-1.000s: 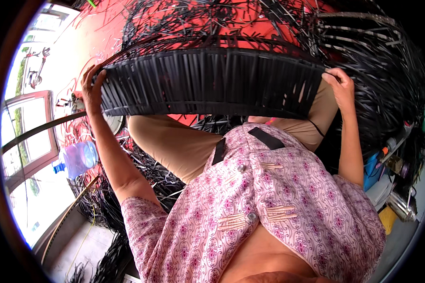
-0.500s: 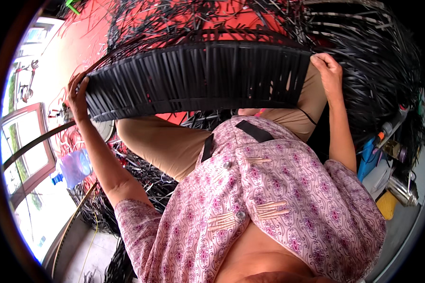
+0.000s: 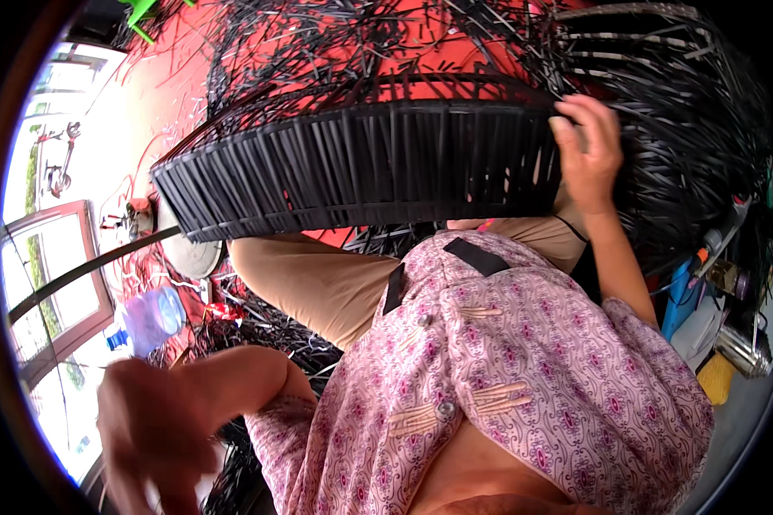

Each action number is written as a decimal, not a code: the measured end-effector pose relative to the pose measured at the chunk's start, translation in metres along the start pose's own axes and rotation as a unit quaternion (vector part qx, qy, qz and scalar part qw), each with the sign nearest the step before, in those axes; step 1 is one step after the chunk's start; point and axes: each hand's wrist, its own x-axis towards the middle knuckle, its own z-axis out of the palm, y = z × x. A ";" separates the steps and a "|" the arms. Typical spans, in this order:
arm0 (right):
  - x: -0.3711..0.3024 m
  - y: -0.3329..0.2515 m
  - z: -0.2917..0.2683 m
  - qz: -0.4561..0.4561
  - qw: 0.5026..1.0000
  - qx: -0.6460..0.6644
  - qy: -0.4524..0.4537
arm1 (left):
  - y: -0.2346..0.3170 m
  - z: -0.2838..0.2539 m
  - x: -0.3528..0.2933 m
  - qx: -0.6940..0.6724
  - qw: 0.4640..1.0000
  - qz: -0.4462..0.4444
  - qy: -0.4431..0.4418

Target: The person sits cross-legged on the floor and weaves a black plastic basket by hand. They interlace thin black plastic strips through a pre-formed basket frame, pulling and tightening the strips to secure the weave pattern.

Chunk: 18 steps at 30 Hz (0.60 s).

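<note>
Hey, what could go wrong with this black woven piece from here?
With the left hand away from the black woven piece and only the right hand at its end, the far end might tip or slip. The black strips crowded beside the right hand could perhaps snag it.
</note>
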 end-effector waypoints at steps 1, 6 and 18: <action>0.002 -0.012 0.010 -0.042 0.999 0.025 -0.008 | -0.013 0.005 0.002 0.275 0.956 -0.094 0.040; -0.001 -0.058 0.051 -0.153 0.983 0.079 -0.055 | 0.041 0.065 0.029 0.427 0.873 -0.221 0.080; -0.008 -0.065 0.103 -0.135 0.987 0.052 -0.074 | -0.044 0.018 0.003 0.742 0.666 -0.052 -0.062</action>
